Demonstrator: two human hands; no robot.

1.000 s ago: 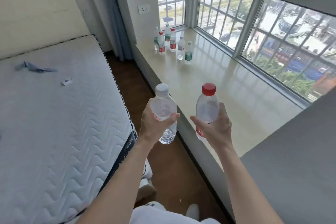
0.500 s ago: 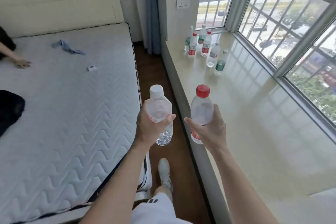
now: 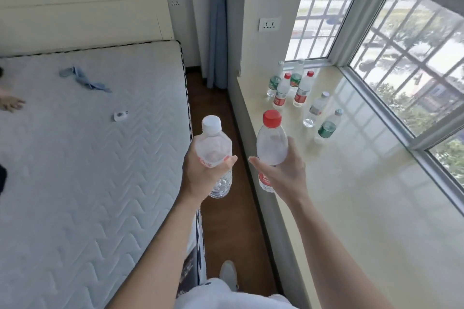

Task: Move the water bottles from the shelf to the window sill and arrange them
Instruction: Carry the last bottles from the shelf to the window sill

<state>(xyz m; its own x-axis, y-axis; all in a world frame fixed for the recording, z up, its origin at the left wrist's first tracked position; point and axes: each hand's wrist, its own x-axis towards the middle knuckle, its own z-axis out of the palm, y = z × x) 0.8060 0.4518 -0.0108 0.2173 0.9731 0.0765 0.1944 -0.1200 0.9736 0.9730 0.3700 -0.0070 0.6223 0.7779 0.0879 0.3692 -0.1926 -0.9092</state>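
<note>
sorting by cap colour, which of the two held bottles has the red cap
The red-capped bottle is the one the right hand grips; the left hand grips the white-capped bottle.

Daylight comes through the barred windows (image 3: 411, 57) on the right, a bare white quilted mattress (image 3: 88, 158) lies on the left against a cream headboard (image 3: 80, 7), dark wood floor (image 3: 236, 233) runs between them, and a grey-blue curtain (image 3: 217, 32) hangs near a wall socket (image 3: 269, 24).

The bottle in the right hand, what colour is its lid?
Red. The head view shows the lid of the bottle in the right hand best.
</note>
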